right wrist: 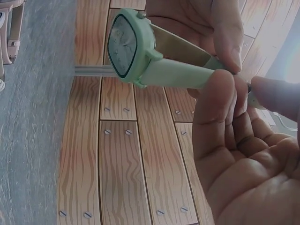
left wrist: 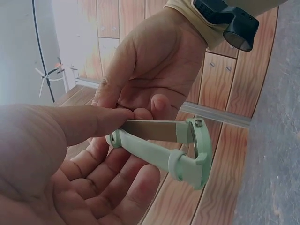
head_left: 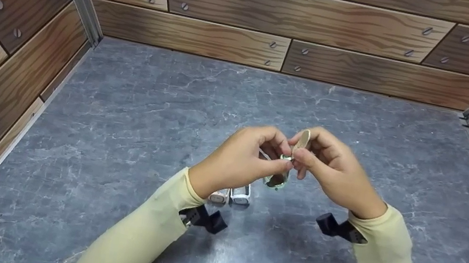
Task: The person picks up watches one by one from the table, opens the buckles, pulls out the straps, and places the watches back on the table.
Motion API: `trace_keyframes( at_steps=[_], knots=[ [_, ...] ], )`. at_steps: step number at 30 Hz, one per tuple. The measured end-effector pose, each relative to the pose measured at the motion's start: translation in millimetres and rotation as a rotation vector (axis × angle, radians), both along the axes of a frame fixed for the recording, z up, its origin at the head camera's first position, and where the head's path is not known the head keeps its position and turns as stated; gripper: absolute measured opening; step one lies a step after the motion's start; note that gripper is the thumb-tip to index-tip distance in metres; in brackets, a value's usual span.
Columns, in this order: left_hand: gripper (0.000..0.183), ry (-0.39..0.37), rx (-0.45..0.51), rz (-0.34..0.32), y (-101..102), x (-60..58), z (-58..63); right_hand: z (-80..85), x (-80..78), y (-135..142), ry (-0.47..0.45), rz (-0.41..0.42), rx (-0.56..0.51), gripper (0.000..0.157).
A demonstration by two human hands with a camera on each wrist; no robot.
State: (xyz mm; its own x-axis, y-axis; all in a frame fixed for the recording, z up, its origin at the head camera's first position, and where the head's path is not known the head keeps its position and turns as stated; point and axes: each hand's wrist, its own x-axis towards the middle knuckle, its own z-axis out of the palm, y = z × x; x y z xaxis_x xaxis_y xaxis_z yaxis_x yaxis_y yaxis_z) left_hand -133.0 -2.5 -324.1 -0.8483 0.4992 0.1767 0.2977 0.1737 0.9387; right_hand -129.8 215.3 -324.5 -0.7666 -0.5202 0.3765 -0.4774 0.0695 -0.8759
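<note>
A mint-green wristwatch (head_left: pixel 276 184) is held above the table between both hands, its strap closed into a loop. In the head view, my left hand (head_left: pixel 242 156) pinches the strap near its buckle end between thumb and fingers. My right hand (head_left: pixel 334 171) pinches the strap's free end (head_left: pixel 304 139), whose beige underside sticks up past the thumb. The left wrist view shows the strap keeper (left wrist: pixel 176 164) around the mint band and the crown on the case side. Toward the right wrist camera, the dial (right wrist: pixel 124 47) faces outward. Fingers partly hide the buckle.
Two more watches lie side by side on the table below my left wrist: a white one (head_left: pixel 241 196) and a pinkish one (head_left: pixel 219 196), both partly covered by the hand. The grey marbled tabletop (head_left: pixel 165 92) is bordered by wood-patterned walls (head_left: pixel 220 40) at the back and sides.
</note>
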Motion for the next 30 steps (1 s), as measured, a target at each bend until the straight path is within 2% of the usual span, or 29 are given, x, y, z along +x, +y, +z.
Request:
trace_keyframes(
  at_steps=[12, 21, 30],
  knots=[
    [0.01, 0.013, -0.044, -0.045, -3.6, -0.4, -1.9, -2.0, 0.8, 3.0, 0.008, 0.06, 0.052, 0.014],
    [0.008, 0.02, -0.097, -0.04, -3.1, -1.0, -2.1, -0.9, 2.1, 1.2, -0.038, 0.003, 0.127, 0.009],
    [0.011, 0.012, -0.066, -0.013, 0.3, 2.2, -0.5, 1.4, 0.4, 3.1, -0.003, 0.033, 0.068, 0.016]
  ],
)
